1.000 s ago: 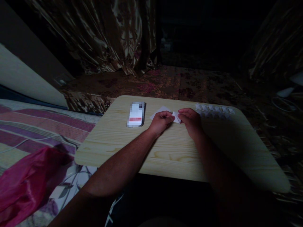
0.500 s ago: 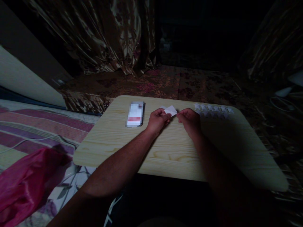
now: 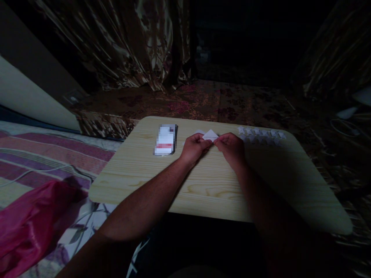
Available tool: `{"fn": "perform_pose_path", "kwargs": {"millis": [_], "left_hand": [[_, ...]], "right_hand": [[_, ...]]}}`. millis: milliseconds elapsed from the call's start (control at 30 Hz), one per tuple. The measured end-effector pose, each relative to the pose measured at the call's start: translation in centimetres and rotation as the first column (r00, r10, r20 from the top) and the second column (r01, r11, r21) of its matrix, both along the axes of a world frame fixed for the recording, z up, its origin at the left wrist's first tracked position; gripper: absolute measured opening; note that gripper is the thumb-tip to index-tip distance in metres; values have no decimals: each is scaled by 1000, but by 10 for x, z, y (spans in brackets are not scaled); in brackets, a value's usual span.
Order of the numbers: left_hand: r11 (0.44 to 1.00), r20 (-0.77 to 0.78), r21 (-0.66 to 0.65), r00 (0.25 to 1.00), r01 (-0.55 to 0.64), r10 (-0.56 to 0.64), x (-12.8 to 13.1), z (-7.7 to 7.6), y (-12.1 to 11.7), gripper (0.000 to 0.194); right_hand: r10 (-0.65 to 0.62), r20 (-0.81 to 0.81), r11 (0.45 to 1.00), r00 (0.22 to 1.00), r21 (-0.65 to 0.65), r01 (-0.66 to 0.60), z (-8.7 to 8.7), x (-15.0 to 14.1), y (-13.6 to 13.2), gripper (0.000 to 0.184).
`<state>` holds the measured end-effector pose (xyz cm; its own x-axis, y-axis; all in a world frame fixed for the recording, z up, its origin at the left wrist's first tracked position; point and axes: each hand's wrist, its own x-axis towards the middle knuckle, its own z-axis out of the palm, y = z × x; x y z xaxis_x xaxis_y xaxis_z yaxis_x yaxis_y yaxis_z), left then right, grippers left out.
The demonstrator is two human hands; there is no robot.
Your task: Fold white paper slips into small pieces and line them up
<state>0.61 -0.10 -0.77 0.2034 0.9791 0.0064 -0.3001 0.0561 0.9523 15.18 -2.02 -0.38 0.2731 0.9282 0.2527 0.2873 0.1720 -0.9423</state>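
Between my two hands is a small folded piece of white paper (image 3: pixel 210 135), its pointed corner facing away from me and a crease across it. My left hand (image 3: pixel 193 148) pinches its left side, thumb on top. My right hand (image 3: pixel 231 147) grips the right corner between thumb and fingers. Behind my left hand another white sheet (image 3: pixel 199 132) shows in part on the table; my fingers hide the rest. To the right of my right hand, small folded white paper pieces (image 3: pixel 264 133) lie in two rows, several in each.
The light wooden table (image 3: pixel 214 189) has rounded corners. A phone (image 3: pixel 165 139), its picture blurred out, lies on the left part. A bed with a striped cover (image 3: pixel 84 154), a pink cloth or bag (image 3: pixel 31 216) and a white cable (image 3: pixel 43 170) is at the left. Patterned curtains (image 3: pixel 145 42) hang behind.
The folded paper has turned and risen slightly, its corner now pointing away from me. My right hand held only its edge half a second ago and now pinches its right corner close to my left thumb.
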Motion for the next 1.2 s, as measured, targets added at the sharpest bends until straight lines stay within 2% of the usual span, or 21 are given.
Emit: {"fn": "perform_pose_path", "kwargs": {"millis": [800,1033,1133,1200], "left_hand": [[1000,-13,17,1000,-5,5,0,-5,1,29],[1000,-24,-6,1000,-17,17,0,-3,0,31],[1000,-21,-6,1000,-18,18,0,-2,0,31],[1000,-23,-7,999,-25,25,-1,-3,1,31]], "right_hand": [[20,-50,999,999,37,-18,-6,0,3,25],[18,-55,1000,998,4,-17,-6,-2,2,24],[-14,-16,1000,1000,7,15,0,-3,0,21],[-66,20,998,998,25,66,11,-2,-5,18]]}}
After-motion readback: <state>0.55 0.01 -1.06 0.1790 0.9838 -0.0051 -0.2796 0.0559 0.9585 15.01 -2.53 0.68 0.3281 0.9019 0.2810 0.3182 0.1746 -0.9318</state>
